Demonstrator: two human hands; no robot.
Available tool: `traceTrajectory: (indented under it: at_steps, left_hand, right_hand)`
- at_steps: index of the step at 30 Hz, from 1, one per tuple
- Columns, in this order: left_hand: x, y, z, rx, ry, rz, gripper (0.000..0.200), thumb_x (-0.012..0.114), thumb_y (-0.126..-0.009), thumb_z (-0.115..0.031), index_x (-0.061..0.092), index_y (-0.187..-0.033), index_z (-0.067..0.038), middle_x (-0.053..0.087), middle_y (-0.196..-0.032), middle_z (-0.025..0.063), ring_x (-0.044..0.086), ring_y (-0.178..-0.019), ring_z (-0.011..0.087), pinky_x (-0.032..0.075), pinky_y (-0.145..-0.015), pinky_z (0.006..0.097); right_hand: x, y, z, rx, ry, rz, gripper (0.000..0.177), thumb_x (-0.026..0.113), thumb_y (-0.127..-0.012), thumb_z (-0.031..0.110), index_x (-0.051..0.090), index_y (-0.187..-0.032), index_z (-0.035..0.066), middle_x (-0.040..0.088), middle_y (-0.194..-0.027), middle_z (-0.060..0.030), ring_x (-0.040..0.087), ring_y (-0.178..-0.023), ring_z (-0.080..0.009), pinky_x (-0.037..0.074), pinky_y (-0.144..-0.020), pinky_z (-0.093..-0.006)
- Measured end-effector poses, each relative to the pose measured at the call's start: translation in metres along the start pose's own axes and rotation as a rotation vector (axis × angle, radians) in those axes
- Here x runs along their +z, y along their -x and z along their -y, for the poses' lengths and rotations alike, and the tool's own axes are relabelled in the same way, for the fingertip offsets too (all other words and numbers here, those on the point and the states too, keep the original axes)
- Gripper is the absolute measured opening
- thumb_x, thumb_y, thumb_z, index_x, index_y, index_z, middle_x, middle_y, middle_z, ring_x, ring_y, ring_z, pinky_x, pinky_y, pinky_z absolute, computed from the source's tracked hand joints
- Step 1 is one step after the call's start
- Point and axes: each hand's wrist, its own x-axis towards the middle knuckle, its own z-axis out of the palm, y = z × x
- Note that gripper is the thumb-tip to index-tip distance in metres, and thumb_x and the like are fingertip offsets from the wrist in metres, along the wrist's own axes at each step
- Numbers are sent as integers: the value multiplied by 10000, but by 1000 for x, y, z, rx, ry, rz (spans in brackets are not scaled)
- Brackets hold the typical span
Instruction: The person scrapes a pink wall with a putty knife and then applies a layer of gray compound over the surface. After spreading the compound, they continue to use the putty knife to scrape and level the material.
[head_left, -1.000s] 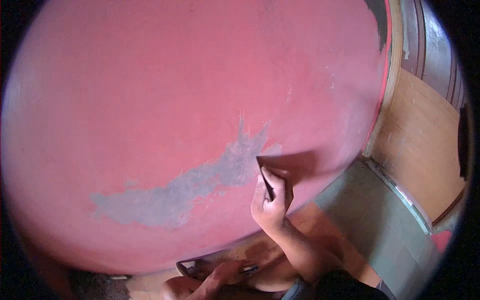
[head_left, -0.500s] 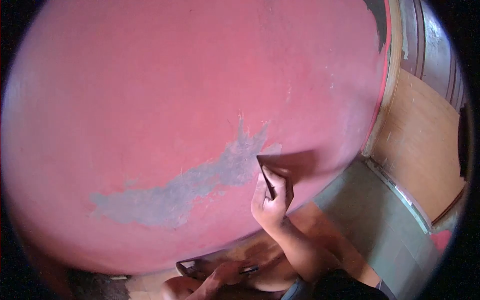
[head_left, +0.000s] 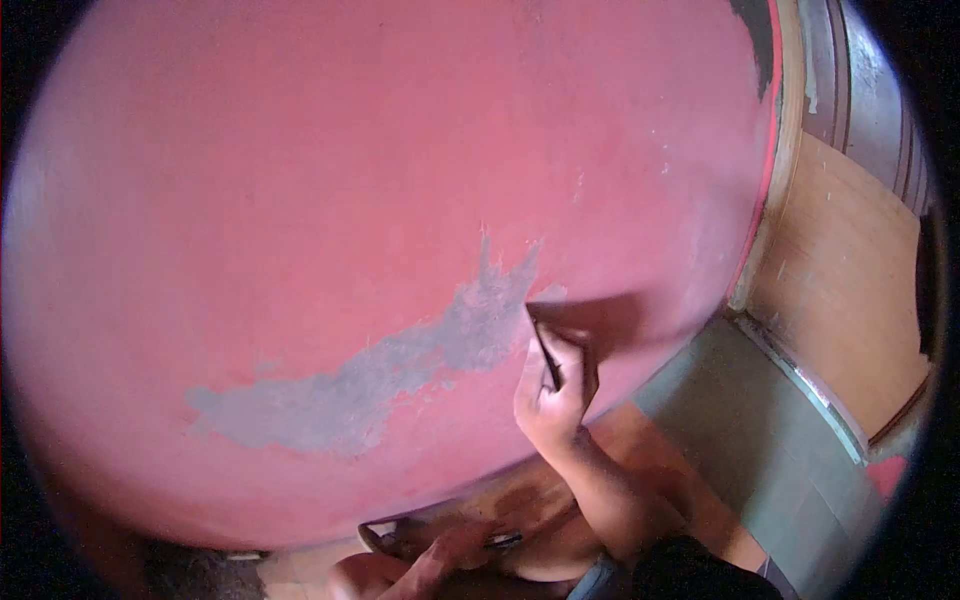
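Note:
My right hand [head_left: 553, 395] is closed round a thin, flat scraper [head_left: 540, 335], seen nearly edge-on, its upper corner close to the pink wall [head_left: 330, 200]. Just left of that corner, a ragged grey patch [head_left: 330, 395] stretches down and leftward across the wall. Low in the view, my left hand [head_left: 455, 550] is blurred and dim, apparently curled round something dark that I cannot make out. A flat thing with a pale edge [head_left: 372, 537] shows to its left, partly hidden.
Bare legs [head_left: 560, 550] are bent close beneath the wall. Grey-green floor tiles [head_left: 720, 410] lie at the right, beside a light wooden panel [head_left: 840, 290]. Wooden trim [head_left: 783, 140] borders the wall's right edge. Dark debris [head_left: 205, 572] sits at lower left.
The wall and floor have shifted slightly rightward in view. My right hand with the scraper appears slightly further right and higher against the wall. My left hand has become more blurred.

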Motion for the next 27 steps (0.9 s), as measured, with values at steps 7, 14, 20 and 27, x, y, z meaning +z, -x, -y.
traceTrajectory:
  at_steps: [7, 14, 20, 27]
  left_hand:
    - [6, -3, 2, 40, -4, -72, 667, 717, -971, -348, 556, -1602, -203, 701, -1436, 201, 673, -1312, 412, 547, -1106, 503]
    - [3, -3, 1, -10, 77, 30, 684, 733, -958, -353, 561, -1590, -154, 680, -1473, 202, 643, -1361, 404, 517, -1152, 513]
    - [5, -4, 2, -28, 16, -24, 677, 752, -942, -348, 576, -1579, -202, 690, -1449, 210, 665, -1334, 394, 538, -1109, 506]
    - [5, -3, 2, -2, 39, -12, 652, 744, -943, -295, 584, -1571, -229, 697, -1447, 187, 670, -1318, 405, 541, -1102, 507]
  right_hand:
    - [-1, -1, 7, 60, -7, 9, 283, 716, -957, -57, 706, -1234, 4, 729, -1049, -166, 723, -917, -364, 574, -787, -447]
    - [1, 0, 4, 62, -48, -7, 257, 704, -959, -68, 703, -1202, 15, 719, -1022, -162, 714, -886, -364, 568, -785, -438]
    - [1, 1, 3, 75, -73, 11, 162, 670, -1032, -33, 686, -1193, -32, 703, -1074, -157, 702, -925, -261, 547, -765, -355]
    - [2, 1, 4, 88, -93, -2, 199, 680, -1007, -53, 692, -1203, -22, 717, -1076, -161, 708, -945, -293, 555, -797, -379]
